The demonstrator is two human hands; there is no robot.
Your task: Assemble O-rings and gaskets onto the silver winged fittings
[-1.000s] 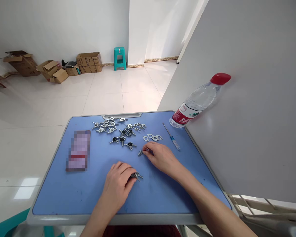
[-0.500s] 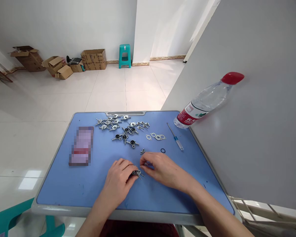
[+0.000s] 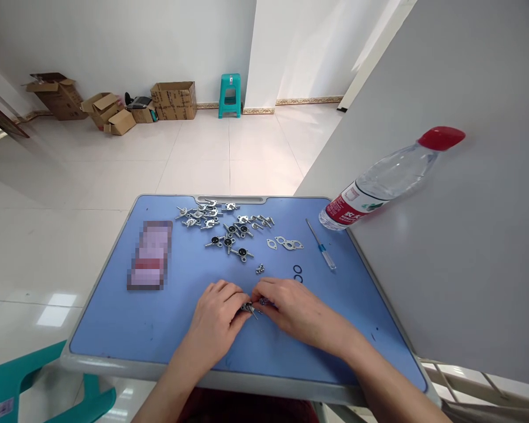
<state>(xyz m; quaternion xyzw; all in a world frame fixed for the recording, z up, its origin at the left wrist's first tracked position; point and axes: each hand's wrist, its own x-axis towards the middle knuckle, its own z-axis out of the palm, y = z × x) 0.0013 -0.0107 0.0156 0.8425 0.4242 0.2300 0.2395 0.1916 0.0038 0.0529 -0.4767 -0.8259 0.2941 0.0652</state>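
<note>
While bare tabletop [image 3: 264,349] reaches the near edge [image 3: 264,385], the hands [image 3: 218,314] [image 3: 297,308] pinch a metal fitting [image 3: 247,307] (left) and translucent item [image 3: 267,302] (right).

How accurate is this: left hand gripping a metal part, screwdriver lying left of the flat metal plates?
Wrong side: the head view shows the screwdriver right of the flat metal plates. The left hand does grip a metal part.

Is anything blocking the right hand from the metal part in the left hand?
Nothing visible is: the right hand is close beside the metal part held by the left hand. The little metal bits lie beyond both hands, off that path.
</note>
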